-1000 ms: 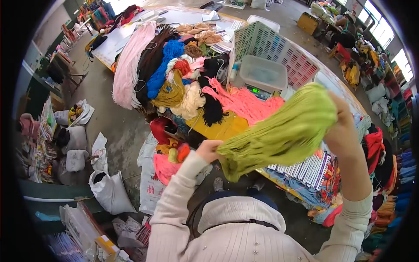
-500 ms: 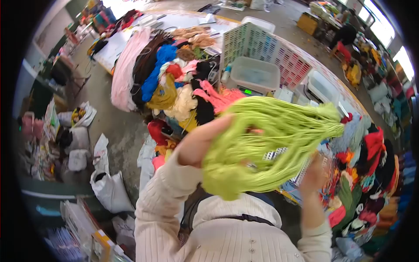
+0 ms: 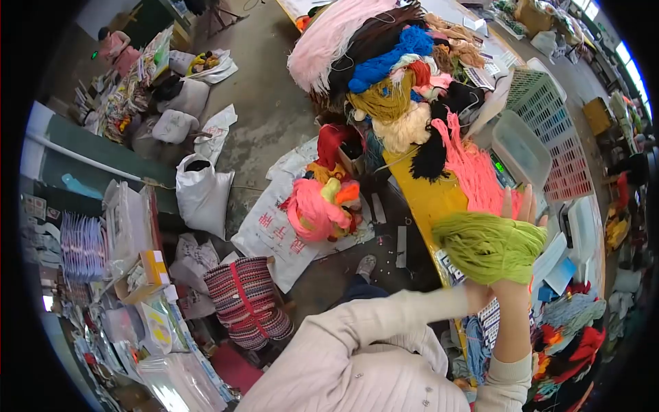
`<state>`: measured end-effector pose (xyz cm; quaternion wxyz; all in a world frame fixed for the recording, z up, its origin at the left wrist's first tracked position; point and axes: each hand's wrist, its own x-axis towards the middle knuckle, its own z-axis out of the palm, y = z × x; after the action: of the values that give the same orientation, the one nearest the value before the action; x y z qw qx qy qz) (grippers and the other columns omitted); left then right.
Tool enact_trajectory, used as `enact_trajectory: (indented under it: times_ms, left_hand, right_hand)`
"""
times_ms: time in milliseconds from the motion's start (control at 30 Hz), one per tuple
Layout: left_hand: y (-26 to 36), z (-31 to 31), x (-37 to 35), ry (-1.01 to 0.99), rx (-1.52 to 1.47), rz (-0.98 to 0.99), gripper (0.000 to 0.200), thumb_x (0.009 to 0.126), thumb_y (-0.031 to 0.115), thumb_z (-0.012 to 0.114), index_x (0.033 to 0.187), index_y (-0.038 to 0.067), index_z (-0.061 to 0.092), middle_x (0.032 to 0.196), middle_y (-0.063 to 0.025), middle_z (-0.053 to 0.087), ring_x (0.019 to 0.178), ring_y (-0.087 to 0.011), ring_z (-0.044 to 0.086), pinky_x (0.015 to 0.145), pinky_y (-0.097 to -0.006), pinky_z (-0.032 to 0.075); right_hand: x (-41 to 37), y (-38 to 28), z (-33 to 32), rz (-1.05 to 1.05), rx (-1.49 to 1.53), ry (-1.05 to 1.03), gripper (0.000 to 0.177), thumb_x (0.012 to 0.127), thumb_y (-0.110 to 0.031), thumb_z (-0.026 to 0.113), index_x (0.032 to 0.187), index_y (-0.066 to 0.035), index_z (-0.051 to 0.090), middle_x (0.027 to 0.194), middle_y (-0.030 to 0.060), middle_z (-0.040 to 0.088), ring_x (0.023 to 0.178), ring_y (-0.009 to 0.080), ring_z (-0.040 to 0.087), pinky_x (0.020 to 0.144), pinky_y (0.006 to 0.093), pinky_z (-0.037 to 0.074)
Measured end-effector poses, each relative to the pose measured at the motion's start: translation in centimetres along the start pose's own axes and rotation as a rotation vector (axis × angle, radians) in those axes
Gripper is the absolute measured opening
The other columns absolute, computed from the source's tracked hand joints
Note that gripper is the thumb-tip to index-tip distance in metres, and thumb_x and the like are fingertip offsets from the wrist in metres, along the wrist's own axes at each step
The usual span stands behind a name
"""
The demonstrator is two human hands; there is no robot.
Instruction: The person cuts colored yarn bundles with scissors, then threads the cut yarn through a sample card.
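A skein of lime-green yarn is bunched over my right hand. The fingertips of that hand stick out beyond the strands, stretched and apart, and the palm is covered. My left hand comes in from the left and crosses at the right wrist, just below the skein. Its fingers are hidden behind the wrist and the yarn. Coral-pink yarn lies on the yellow tabletop just beyond the skein.
Blue yarn, pale pink yarn and other skeins pile up at the table's far end. A clear plastic tub stands beside a perforated basket. On the floor are a white sack and a striped bundle.
The view has swung left and downward. The green skein, earlier spread wide between my hands, is now gathered into a compact bundle on my right hand. My left hand has crossed to the right wrist.
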<state>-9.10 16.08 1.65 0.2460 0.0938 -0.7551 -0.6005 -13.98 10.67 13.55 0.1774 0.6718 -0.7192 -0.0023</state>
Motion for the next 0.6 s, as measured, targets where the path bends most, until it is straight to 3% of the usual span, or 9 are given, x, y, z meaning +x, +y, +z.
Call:
enact_trajectory:
  times_ms: [200, 233, 367, 400, 467, 500, 533, 567, 600]
  left_hand:
    - [-2.3, -7.0, 3.7, 0.049, 0.211, 0.027, 0.033, 0.065, 0.022, 0.053, 0.093, 0.006, 0.045, 0.097, -0.0127, 0.045, 0.092, -0.0245, 0.043, 0.074, -0.0406, 0.035]
    - [-2.2, -8.5, 3.7, 0.065, 0.306, 0.046, 0.036, 0.065, 0.024, 0.053, 0.096, 0.006, 0.044, 0.1, -0.0131, 0.043, 0.095, -0.0248, 0.042, 0.075, -0.0415, 0.034]
    - [-1.2, -18.8, 0.2, 0.254, 0.986, 0.098, 0.049, 0.067, 0.033, 0.052, 0.106, 0.006, 0.041, 0.11, -0.0151, 0.039, 0.104, -0.026, 0.036, 0.082, -0.0449, 0.029]
    - [-1.2, -22.6, -1.4, 0.367, 1.235, 0.055, 0.052, 0.067, 0.035, 0.052, 0.108, 0.006, 0.04, 0.113, -0.0155, 0.037, 0.107, -0.0264, 0.035, 0.084, -0.0458, 0.028]
    - [-2.6, -29.4, -5.6, 0.479, 1.695, -0.155, 0.058, 0.068, 0.039, 0.052, 0.113, 0.005, 0.038, 0.118, -0.0165, 0.035, 0.112, -0.027, 0.032, 0.087, -0.0475, 0.026]
    - [-3.8, -31.8, -8.0, 0.395, 1.807, -0.358, 0.061, 0.069, 0.041, 0.052, 0.116, 0.005, 0.037, 0.121, -0.017, 0.034, 0.114, -0.0273, 0.031, 0.089, -0.0484, 0.025]
    - [-3.4, -32.5, -9.2, -0.067, 1.605, -0.811, 0.061, 0.072, 0.045, 0.044, 0.118, 0.007, 0.034, 0.127, -0.017, 0.025, 0.121, -0.0243, 0.019, 0.092, -0.0534, 0.015]
    - [-9.6, -33.4, -12.7, 0.089, 1.709, -0.743, 0.053, 0.072, 0.043, 0.045, 0.111, 0.008, 0.042, 0.125, -0.0151, 0.028, 0.117, -0.0269, 0.026, 0.089, -0.0527, 0.022]
    - [-10.7, -34.0, -13.3, 0.108, 1.653, -0.813, 0.054, 0.071, 0.043, 0.046, 0.112, 0.007, 0.041, 0.124, -0.0152, 0.03, 0.116, -0.0267, 0.028, 0.089, -0.051, 0.023]
  right_hand:
    - [0.2, 0.2, -0.9, -0.06, -0.079, 0.138, 0.052, 0.076, -0.031, 0.045, 0.12, -0.007, 0.032, 0.127, 0.0139, 0.029, 0.117, 0.03, 0.026, 0.095, 0.0431, 0.016]
    - [-0.1, 0.6, -0.3, -0.036, 0.1, 0.173, 0.052, 0.076, -0.031, 0.044, 0.121, -0.007, 0.032, 0.127, 0.0143, 0.028, 0.117, 0.0299, 0.026, 0.094, 0.043, 0.017]
    - [-5.0, 2.6, 8.9, 0.22, 0.509, 0.192, 0.054, 0.076, -0.031, 0.045, 0.121, -0.005, 0.03, 0.127, 0.0169, 0.025, 0.118, 0.0306, 0.025, 0.094, 0.0414, 0.018]
    - [-7.1, 4.8, 11.7, 0.255, 0.355, 0.178, 0.055, 0.076, -0.032, 0.045, 0.121, -0.004, 0.03, 0.127, 0.0185, 0.024, 0.118, 0.0315, 0.023, 0.095, 0.0415, 0.018]
    - [-12.9, 9.7, 17.0, 0.336, -0.069, 0.109, 0.057, 0.076, -0.033, 0.045, 0.122, -0.003, 0.028, 0.127, 0.0217, 0.022, 0.118, 0.0336, 0.021, 0.095, 0.0422, 0.017]
    - [-12.7, 10.2, 16.4, 0.363, -0.016, 0.052, 0.057, 0.077, -0.034, 0.044, 0.122, -0.003, 0.027, 0.127, 0.0223, 0.021, 0.118, 0.0342, 0.02, 0.095, 0.0432, 0.017]
    - [-11.1, 10.4, 15.3, 0.384, 0.04, 0.005, 0.057, 0.077, -0.034, 0.044, 0.122, -0.003, 0.027, 0.127, 0.023, 0.021, 0.118, 0.0348, 0.02, 0.095, 0.0443, 0.016]
    - [-11.4, 9.9, 14.8, 0.411, 0.113, -0.063, 0.057, 0.077, -0.034, 0.043, 0.122, -0.004, 0.027, 0.126, 0.0237, 0.02, 0.118, 0.0354, 0.019, 0.095, 0.0453, 0.015]
    - [-12.2, 10.1, 15.6, 0.357, 0.08, -0.037, 0.058, 0.076, -0.034, 0.044, 0.122, -0.004, 0.026, 0.126, 0.0245, 0.02, 0.118, 0.0348, 0.019, 0.095, 0.0477, 0.014]
